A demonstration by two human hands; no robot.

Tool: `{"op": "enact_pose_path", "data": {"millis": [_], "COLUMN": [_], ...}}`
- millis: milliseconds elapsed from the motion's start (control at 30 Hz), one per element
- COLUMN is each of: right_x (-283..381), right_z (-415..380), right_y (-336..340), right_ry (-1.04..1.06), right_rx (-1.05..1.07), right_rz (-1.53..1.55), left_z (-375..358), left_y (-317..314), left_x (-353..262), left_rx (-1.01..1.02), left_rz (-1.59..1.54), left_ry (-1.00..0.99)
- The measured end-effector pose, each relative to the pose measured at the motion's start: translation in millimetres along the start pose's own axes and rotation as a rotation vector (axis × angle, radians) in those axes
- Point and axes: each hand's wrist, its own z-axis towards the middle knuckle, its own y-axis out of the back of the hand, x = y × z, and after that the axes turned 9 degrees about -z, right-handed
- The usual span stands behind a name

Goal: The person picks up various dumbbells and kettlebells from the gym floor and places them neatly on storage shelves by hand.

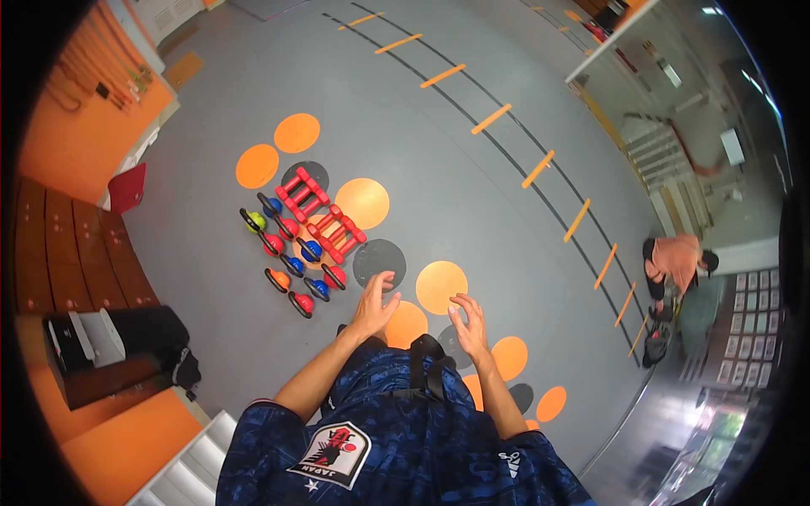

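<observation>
Both of my hands hang in the air in front of my waist, over the grey floor. My left hand (375, 305) has its fingers apart and nothing in it; a dark floor circle (380, 263) lies beyond its fingertips. My right hand (469, 325) is also empty, fingers loosely bent and spread, beside an orange floor circle (441, 287). Ahead and to the left stand several kettlebells in rows, among them a red kettlebell (335, 277), a blue kettlebell (317, 289) and a green kettlebell (253, 221). Next to them lie red dumbbells (337, 233), side by side. Neither hand touches them.
An agility ladder pattern (490, 119) curves across the floor on the right. A person in an orange top (675, 260) bends down at the far right near a dark bag (656, 344). Brown wooden drawers (67, 253) and a printer-like machine (97, 337) stand left.
</observation>
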Motion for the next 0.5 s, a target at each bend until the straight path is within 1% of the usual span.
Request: {"op": "enact_pose_path", "data": {"millis": [67,200,267,367,467,500], "right_x": [7,17,19,5,-4,-9], "right_z": [33,102,138,195,254,274], "right_y": [0,0,-1,-6,0,0], "right_ry": [0.033,0.169,0.242,0.383,0.296,0.301], "right_rx": [0.026,0.083,0.115,0.172,0.38,0.425], "right_rz": [0.013,0.01,-0.01,-0.026,0.09,0.115], "left_z": [26,68,83,104,123,129], "left_y": [3,11,12,12,2,0], "left_x": [-6,-7,-6,1,12,12], "left_rx": [-0.055,-0.172,-0.23,-0.318,-0.461,-0.513], "left_rz": [0.014,0.013,0.004,-0.007,0.0,0.016], "left_ry": [-0.01,0.008,0.063,0.157,0.209,0.216]}}
